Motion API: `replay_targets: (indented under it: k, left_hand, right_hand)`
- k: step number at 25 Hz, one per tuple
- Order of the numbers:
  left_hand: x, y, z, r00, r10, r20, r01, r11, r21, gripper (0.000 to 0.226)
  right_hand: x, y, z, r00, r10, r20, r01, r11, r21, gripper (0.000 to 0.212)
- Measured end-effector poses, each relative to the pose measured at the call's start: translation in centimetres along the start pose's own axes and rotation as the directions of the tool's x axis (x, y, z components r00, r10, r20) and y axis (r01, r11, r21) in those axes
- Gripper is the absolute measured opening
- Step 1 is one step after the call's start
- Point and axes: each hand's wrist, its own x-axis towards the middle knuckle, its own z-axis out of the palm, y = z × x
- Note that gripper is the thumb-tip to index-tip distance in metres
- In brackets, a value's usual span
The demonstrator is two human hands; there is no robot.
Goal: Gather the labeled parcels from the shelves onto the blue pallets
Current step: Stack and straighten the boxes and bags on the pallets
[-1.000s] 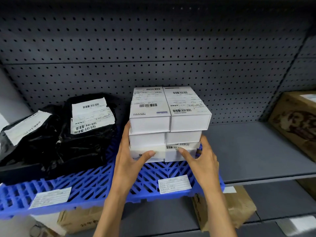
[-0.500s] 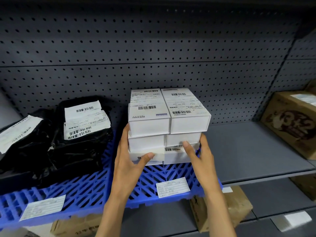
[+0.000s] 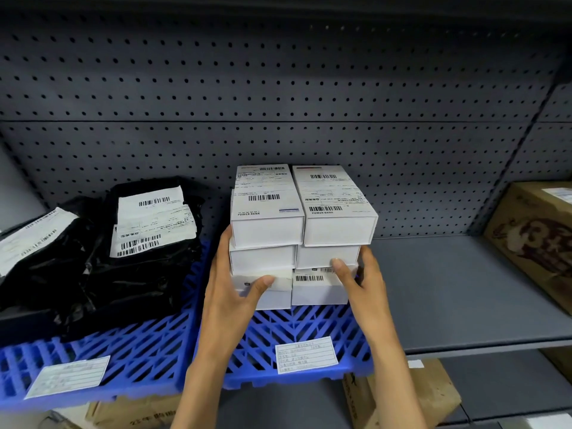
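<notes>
- A stack of white boxes (image 3: 301, 239) is seen on the blue pallet (image 3: 309, 323) at the centre of the grey shelf (image 3: 464, 289). The stack is 3 layers high, w/ 2 boxes side by side in each layer.
- Barcode labels are stuck on the 2 top boxes, and "POWER BANK" is printed near their front edge. A barcode is also seen on the bottom right box.
- The left hand (image 3: 230, 292) is placed against the left side of the stack; its thumb is laid over the front of the bottom left box, the fingers go up along the side. Whether the stack is really gripped or only touched cannot be told.
- The right hand (image 3: 363, 283) is placed at the right side of the stack; its thumb is pressed on the front of the middle right box, the other fingers are hidden behind the boxes.
- A white paper card (image 3: 306, 354) is fixed on the near part of this pallet.
- A 2nd blue pallet (image 3: 130, 351) is touching it at the left, also w/ a paper card (image 3: 68, 376) near the front edge.
- Black plastic parcels (image 3: 123, 249) w/ white labels are piled on the left pallet, far side.
- A brown carton (image 3: 535, 239) is standing at the far right of the shelf, well apart from the stack.
- More brown cartons (image 3: 411, 400) are seen on the lower shelf, under the pallets.
- The back wall is a dark perforated panel (image 3: 278, 88).
</notes>
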Motion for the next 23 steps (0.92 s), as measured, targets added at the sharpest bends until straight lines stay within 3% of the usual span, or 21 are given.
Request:
replay_targets:
  k: [2, 5, 14, 23]
  left_hand:
    - [0.2, -0.2, 0.2, 1.0, -0.001, -0.01, 0.001, 1.0, 0.017, 0.097]
    - [0.6, -0.3, 0.7, 1.0, 0.001, -0.031, 0.0, 1.0, 0.031, 0.098]
    - [0.6, -0.4, 1.4, 0.997, -0.012, -0.074, 0.014, 1.0, 0.027, 0.096]
    - [-1.0, 0.0, 0.4, 0.991, -0.058, -0.121, 0.057, 0.998, -0.012, 0.097]
  right_hand:
    - [0.5, 0.1, -0.1, 0.999, 0.007, 0.032, -0.007, 1.0, 0.006, 0.062]
    - [1.2, 0.1, -0.4, 0.997, 0.009, 0.074, -0.011, 1.0, 0.026, 0.051]
    - [1.4, 0.1, -1.2, 0.997, 0.049, 0.059, -0.053, 0.996, 0.066, 0.059]
    - [0.4, -0.5, -1.4, 0.995, 0.025, 0.094, -0.032, 0.997, 0.075, 0.053]
